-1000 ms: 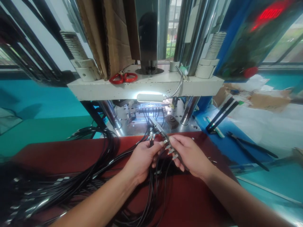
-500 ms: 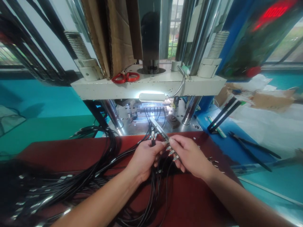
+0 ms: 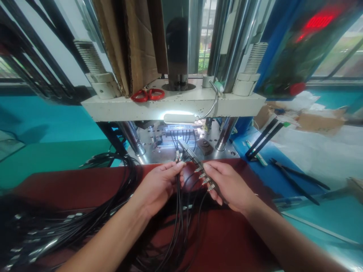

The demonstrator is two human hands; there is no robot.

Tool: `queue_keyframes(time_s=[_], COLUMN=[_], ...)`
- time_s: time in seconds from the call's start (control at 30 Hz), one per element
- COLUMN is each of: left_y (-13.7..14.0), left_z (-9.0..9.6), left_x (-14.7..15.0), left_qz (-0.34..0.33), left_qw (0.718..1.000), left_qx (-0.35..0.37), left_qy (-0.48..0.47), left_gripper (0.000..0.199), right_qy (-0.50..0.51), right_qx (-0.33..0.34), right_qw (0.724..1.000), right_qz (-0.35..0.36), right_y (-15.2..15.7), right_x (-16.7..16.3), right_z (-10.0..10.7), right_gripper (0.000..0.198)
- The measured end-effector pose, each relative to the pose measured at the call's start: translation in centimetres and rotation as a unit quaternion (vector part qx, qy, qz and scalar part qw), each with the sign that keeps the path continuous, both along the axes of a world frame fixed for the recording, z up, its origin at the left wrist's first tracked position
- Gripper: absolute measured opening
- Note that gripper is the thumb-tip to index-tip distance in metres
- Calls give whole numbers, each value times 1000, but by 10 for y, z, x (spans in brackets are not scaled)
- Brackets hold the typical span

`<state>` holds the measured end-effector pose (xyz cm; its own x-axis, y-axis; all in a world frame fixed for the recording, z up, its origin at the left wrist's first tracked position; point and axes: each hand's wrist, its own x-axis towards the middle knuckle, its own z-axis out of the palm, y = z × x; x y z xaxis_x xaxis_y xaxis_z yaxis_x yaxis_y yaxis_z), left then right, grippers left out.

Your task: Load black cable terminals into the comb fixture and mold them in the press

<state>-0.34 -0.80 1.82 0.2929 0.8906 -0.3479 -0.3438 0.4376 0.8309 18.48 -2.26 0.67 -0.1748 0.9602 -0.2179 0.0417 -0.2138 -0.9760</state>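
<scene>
My left hand (image 3: 157,185) is closed in a pinch on a few black cables (image 3: 178,200), whose metal connector ends (image 3: 178,155) stick up above the thumb. The cables hang down from the fingers over the red-brown surface. To the right, my right hand (image 3: 231,183) grips a narrow metal bar fixture (image 3: 191,154), tilted with its far end up and to the left. Several metal connectors (image 3: 204,180) sit in a row along the bar's left side, with cables trailing from them. Behind the hands, a lit press mould (image 3: 177,139) has more black cables coming out of it.
Large bundles of black cables (image 3: 93,223) cover the left of the red-brown surface (image 3: 241,234). Red-handled scissors (image 3: 147,95) lie on the white press plate (image 3: 113,109), above a lamp (image 3: 179,118). Black pliers or tongs (image 3: 296,181) rest on the blue surface at right.
My left hand has moved left, away from the bar, with the cables in its fingers. More of the bar's connectors now show. The right hand keeps its grip in nearly the same place.
</scene>
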Motion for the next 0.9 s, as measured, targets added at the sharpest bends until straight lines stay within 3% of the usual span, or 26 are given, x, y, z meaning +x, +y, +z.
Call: queue_keyframes(time_s=[0.13, 0.47, 0.67, 0.9], left_y=[2, -1, -2, -2], left_z=[-1, -6, -4, -5], left_x=[0, 3, 4, 0], left_qz=[4, -37, -17, -17], left_qw=[999, 996, 999, 999], left_qx=[-30, 40, 27, 34], left_qy=[-17, 71, 9, 38], left_gripper=[18, 25, 19, 22], right_qy=[-8, -2, -5, -6], right_qx=[-1, 2, 4, 6], right_qw=[1000, 1000, 1000, 1000], right_qz=[3, 6, 6, 10], right_y=[0, -1, 0, 0], right_x=[0, -1, 0, 0], right_z=[1, 2, 0, 0], right_gripper=[36, 39, 37, 37])
